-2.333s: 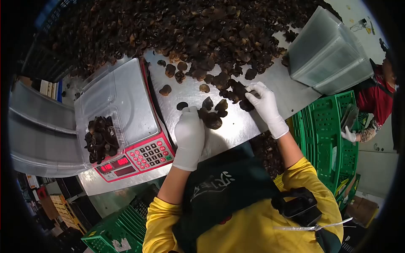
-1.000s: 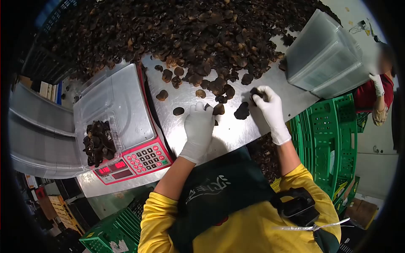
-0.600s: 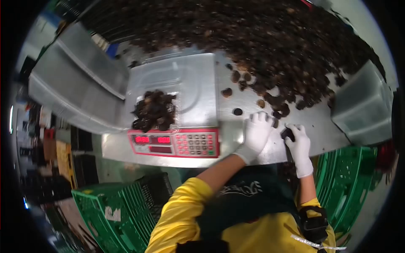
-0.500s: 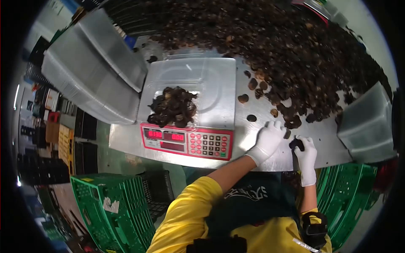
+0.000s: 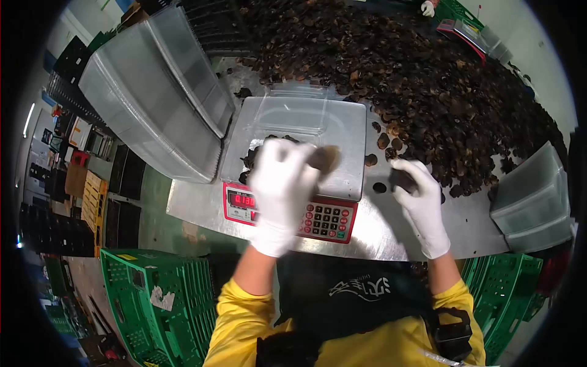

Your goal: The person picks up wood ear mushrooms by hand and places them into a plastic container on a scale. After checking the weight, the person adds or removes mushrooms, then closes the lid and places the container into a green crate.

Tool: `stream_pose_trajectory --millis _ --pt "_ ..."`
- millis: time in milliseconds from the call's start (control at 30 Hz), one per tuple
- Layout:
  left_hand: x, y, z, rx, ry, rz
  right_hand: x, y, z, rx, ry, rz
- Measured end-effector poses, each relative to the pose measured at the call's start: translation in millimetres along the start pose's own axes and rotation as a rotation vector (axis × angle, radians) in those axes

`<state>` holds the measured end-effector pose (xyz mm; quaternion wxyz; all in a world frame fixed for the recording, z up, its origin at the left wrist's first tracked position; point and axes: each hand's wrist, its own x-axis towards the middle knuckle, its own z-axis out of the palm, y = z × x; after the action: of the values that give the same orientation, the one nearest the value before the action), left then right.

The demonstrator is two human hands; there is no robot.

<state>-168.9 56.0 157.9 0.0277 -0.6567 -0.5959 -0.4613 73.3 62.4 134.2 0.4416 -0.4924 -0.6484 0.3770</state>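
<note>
My gloved left hand (image 5: 280, 192) is raised over the front of the scale (image 5: 348, 144), its fingers closed on a brown mushroom piece (image 5: 324, 159); motion blurs it. Under it, a clear plastic tray (image 5: 296, 116) lies on the scale, with dark mushroom pieces (image 5: 247, 160) partly hidden by the hand. The red display (image 5: 243, 200) reads about 0.130. To the right, above the metal table, my gloved right hand (image 5: 422, 202) holds a dark mushroom piece (image 5: 403, 180) between thumb and fingers.
A large heap of dark mushrooms (image 5: 452, 110) covers the table's back and right. Stacked clear trays stand at the left (image 5: 147, 98) and right (image 5: 532, 196). Green crates (image 5: 165, 300) flank me below. Another person's gloved hand (image 5: 428, 8) and a second scale (image 5: 461, 38) are at the back.
My left hand has moved left from the table to over the scale with a mushroom piece. My right hand has risen slightly up and left, still holding a dark piece. The view has shifted.
</note>
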Motion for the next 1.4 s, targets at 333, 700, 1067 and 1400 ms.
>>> stream_pose_trajectory --millis 333,700,1067,1400 --pt "17 -92 -21 0.072 -0.405 -0.176 67 -42 136 -0.579 -0.306 -0.337" --pt "3 -103 -36 -0.286 -0.187 -0.249 57 -19 112 -0.405 -0.118 -0.541" --pt "-11 -76 -13 -0.035 -0.13 -0.173 51 -16 88 -0.45 -0.117 -0.554" --pt "-8 -79 -43 -0.164 -0.073 -0.258 35 -9 65 -0.396 -0.108 -0.449"
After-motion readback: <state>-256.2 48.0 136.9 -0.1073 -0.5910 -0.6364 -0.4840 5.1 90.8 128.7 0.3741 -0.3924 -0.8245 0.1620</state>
